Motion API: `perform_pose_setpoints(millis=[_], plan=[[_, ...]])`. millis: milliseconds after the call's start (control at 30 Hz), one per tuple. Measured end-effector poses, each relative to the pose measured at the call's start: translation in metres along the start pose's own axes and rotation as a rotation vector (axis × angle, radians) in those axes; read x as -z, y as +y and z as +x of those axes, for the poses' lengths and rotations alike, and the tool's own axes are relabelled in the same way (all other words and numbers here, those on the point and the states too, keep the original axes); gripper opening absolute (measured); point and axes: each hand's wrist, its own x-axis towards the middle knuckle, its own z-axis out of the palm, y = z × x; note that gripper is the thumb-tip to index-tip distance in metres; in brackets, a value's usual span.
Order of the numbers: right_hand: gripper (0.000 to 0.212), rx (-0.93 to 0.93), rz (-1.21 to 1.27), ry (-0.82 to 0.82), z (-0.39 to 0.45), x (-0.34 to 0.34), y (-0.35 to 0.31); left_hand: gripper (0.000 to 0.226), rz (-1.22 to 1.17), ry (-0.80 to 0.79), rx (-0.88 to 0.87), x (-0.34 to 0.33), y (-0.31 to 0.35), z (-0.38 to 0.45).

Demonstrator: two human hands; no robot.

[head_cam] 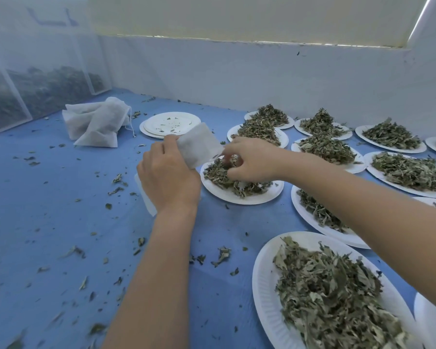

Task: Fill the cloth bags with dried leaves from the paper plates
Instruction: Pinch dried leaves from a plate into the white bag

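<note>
My left hand (pixel 169 172) grips a white cloth bag (pixel 199 144), holding it tilted just above the left rim of a paper plate (pixel 237 196) heaped with dried leaves (pixel 219 177). My right hand (pixel 252 159) rests on top of that heap, fingers curled into the leaves right beside the bag. The bag's lower end shows below my left wrist; its mouth is hidden by my hands.
Several more paper plates of dried leaves (pixel 332 298) fill the right side. A stack of emptied plates (pixel 171 123) and a pile of white cloth bags (pixel 98 122) lie at the back left. Mesh boxes of leaves (pixel 43 91) stand far left. Leaf crumbs litter the blue cloth (pixel 48 210).
</note>
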Motion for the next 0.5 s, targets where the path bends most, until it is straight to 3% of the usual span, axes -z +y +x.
perform_pose_setpoints(millis=[133,500], plan=[[0.050,0.058,-0.135,-0.131,-0.0005,-0.0041,0.0000,0.042,-0.027,-0.005,0.035,0.0013,0.0002,0.0013],[0.043,0.081,-0.205,-0.053,-0.0002,-0.0067,-0.0007,0.040,0.030,-0.104,0.025,-0.0016,-0.0028,0.0007]])
